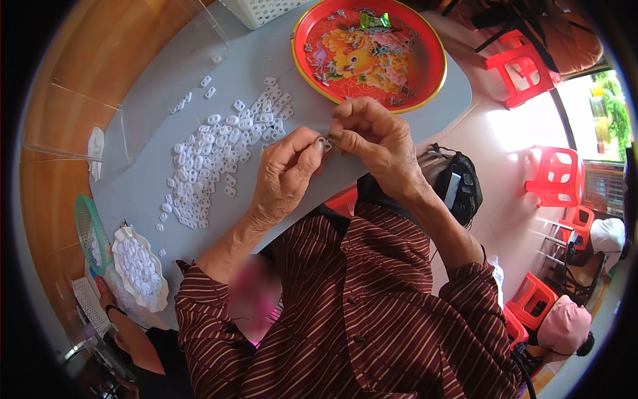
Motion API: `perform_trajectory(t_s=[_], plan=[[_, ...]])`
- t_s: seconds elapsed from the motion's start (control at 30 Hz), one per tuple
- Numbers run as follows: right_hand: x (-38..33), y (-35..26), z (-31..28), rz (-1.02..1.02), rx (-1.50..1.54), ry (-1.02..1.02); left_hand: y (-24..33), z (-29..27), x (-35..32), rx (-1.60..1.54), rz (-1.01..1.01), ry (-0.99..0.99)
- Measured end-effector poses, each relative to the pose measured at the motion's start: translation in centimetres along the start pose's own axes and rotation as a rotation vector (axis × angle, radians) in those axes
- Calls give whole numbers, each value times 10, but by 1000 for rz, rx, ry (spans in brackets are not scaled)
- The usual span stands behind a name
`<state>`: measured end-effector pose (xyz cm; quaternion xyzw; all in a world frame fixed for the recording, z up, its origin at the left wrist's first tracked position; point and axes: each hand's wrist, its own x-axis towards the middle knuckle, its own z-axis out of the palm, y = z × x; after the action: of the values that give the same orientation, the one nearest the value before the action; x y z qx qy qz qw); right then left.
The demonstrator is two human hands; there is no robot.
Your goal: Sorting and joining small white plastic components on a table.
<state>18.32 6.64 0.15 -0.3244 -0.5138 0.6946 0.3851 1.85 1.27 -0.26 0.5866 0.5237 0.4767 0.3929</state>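
Observation:
My left hand (282,176) is closed in a pinch over the near edge of the table, with a small white plastic piece (327,143) at its fingertips. Thumb and forefinger of my right hand (389,149) press together at the same spot; whatever they grip is too small to make out. Left of my hands lies a loose spread of small white two-holed plastic pieces (206,156). Just beyond my right hand, a round red tray (432,86) with a gold rim and flower print carries many tiny metal-looking parts and a green shiny wrapper (375,21).
The grey table (259,60) has a white perforated basket (256,12) at the back and a clear panel (126,133) on the left. A scalloped dish (159,302) of white pieces and a green basket (84,233) stand lower left, near another person's arm (133,339). Red stools (555,176) stand right.

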Motion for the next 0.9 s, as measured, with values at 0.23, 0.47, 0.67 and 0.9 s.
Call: perform_trajectory(t_s=[0.23, 0.47, 0.67, 0.9], plan=[[-1, 2, 0, 5, -54, 35, -2, -1, 0, -10, 7, -36], [-2, 6, 1, -59, -81, 47, -2, 2, 0, -22, 36, -38], [-3, 6, 0, -108, -139, 8, -1, 1, -2, 29, 59, -38], [-2, -5, -3, -126, -398, -59, -3, -5, -2, -58, 4, -103]])
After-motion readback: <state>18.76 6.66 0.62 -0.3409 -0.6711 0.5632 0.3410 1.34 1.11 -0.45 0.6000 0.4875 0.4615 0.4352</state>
